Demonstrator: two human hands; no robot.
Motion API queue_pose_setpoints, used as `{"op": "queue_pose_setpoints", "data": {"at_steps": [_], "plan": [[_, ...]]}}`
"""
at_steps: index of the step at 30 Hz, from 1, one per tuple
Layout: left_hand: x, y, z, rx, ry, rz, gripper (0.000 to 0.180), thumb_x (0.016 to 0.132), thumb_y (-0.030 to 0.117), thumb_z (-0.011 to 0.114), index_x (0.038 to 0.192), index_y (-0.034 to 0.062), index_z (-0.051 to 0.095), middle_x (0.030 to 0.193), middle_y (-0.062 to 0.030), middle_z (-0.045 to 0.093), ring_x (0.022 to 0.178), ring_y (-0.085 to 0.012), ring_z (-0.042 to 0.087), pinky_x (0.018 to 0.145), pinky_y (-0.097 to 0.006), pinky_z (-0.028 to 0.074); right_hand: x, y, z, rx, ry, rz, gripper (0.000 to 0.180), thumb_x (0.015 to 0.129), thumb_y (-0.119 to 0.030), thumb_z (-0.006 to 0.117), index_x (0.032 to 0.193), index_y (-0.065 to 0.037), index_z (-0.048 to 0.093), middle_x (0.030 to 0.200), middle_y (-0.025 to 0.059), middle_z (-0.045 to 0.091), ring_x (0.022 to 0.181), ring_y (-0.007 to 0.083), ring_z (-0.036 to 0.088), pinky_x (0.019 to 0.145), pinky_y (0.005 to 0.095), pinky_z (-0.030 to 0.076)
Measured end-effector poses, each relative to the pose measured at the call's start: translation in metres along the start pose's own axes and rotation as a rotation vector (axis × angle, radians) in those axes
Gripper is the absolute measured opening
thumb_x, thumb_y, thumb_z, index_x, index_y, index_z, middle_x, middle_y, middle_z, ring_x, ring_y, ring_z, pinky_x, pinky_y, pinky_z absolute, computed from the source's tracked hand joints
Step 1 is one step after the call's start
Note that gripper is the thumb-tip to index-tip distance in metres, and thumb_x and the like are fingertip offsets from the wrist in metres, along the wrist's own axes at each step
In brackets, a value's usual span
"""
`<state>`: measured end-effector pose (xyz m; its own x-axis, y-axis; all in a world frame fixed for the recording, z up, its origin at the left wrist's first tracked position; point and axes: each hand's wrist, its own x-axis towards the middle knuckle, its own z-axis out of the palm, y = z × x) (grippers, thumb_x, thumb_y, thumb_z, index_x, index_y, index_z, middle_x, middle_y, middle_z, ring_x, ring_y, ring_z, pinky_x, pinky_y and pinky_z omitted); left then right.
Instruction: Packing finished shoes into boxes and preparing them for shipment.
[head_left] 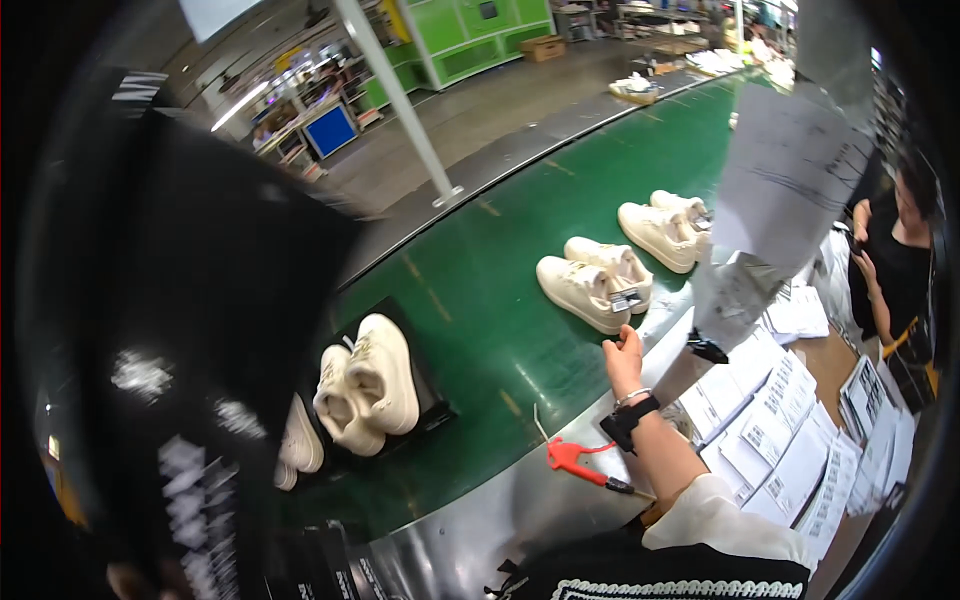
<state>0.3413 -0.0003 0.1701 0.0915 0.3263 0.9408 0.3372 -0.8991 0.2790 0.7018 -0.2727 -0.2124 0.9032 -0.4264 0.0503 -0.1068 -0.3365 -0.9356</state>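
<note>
My right hand, a dark band on its wrist, reaches over the belt's near edge. Its fingers are curled together just below the heels of a cream sneaker pair; whether they pinch anything is hidden. A small printed tag hangs at those heels. At the lower left, a skin-coloured patch beside large, blurred black boxes may be my left hand; its fingers cannot be made out. Another cream pair rests in a black box or lid on the green belt.
A red air gun lies on the metal ledge. Printed label sheets cover the right side, below a hanging paper. More sneakers stand farther along the belt. Another person is at the right.
</note>
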Motion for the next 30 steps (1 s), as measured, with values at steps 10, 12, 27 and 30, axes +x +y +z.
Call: {"op": "queue_pose_setpoints", "data": {"at_steps": [10, 12, 27, 30], "plan": [[-0.066, 0.082, 0.21, -0.127, -0.95, 0.346, 0.042, 0.051, 0.023, 0.078, 0.085, 0.0049, 0.062, 0.085, -0.0098, 0.057, 0.087, -0.0288, 0.051, 0.078, -0.037, 0.043, 0.037, 0.009, 0.013, 0.217, 0.248, 0.303, 0.063, 0.074, -0.023, 0.061, 0.126, 0.003, 0.039, 0.118, 0.0179, 0.05, 0.106, 0.027, 0.05, 0.09, 0.0321, 0.039], [-0.081, 0.099, 0.232, -0.066, -0.989, 0.432, 0.04, 0.055, 0.025, 0.077, 0.085, 0.0046, 0.061, 0.088, -0.01, 0.057, 0.089, -0.0297, 0.05, 0.08, -0.038, 0.042, 0.044, 0.01, 0.022, 0.234, 0.268, 0.302, 0.062, 0.075, -0.021, 0.06, 0.126, 0.005, 0.037, 0.118, 0.0204, 0.048, 0.107, 0.0292, 0.049, 0.091, 0.0336, 0.038], [-0.152, 0.091, 0.3, -0.526, -1.121, 0.252, 0.037, 0.08, 0.014, 0.055, 0.117, 0.0156, 0.054, 0.126, -0.0139, 0.043, 0.117, -0.0287, 0.04, 0.096, -0.044, 0.028, 0.081, 0.009, 0.045, 0.445, 0.236, 0.076, 0.029, 0.078, -0.006, 0.057, 0.107, 0.0, 0.057, 0.087, 0.0039, 0.056, 0.071, 0.0141, 0.055, 0.063, 0.0266, 0.047], [-0.163, 0.113, 0.296, -0.455, -1.096, 0.372, 0.039, 0.078, 0.006, 0.053, 0.117, 0.0124, 0.051, 0.132, -0.0118, 0.038, 0.123, -0.0292, 0.035, 0.098, -0.055, 0.024, 0.048, -0.084, 0.001, 0.84, 0.103, 0.021, 0.025, 0.084, -0.008, 0.056, 0.108, -0.002, 0.058, 0.091, 0.0032, 0.058, 0.074, 0.0107, 0.056, 0.059, 0.0222, 0.048]]}}
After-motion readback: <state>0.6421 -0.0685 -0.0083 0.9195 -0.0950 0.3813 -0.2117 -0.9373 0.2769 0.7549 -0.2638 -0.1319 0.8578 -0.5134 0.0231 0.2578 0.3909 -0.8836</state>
